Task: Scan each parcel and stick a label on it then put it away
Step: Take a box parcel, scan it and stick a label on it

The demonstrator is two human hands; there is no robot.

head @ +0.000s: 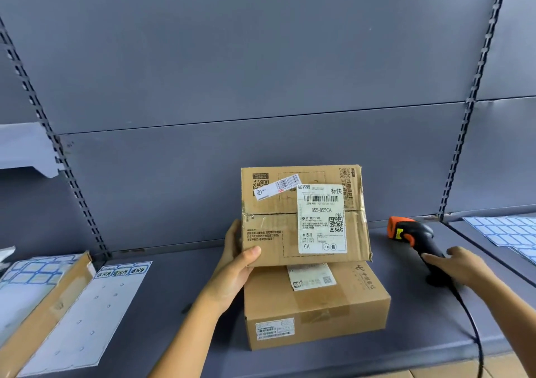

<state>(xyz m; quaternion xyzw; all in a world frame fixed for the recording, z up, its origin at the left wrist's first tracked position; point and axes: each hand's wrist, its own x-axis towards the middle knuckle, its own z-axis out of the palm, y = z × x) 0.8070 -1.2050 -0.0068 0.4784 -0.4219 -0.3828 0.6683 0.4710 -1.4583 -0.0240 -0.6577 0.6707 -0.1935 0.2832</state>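
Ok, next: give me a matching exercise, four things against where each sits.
Things:
1. brown cardboard parcel with large white shipping label
2. brown cardboard box with small crumpled label
3. black and orange handheld scanner
4. peeled white label sheet

Places:
A. flat on the grey shelf, left
B. flat, beneath the tilted parcel
C. tilted up, gripped by the left hand
D. lying right, handle in the right hand

Pairs: 1-C, 2-B, 3-D, 4-A

An upper parcel (304,215) of worn cardboard, faced with a white shipping label (322,218), is held tilted up by the left hand (235,264), its lower edge resting on a lower parcel (316,305) laid flat on the shelf (174,290). To the right, a black scanner (414,238) with an orange head is gripped at its handle by the right hand (461,264).
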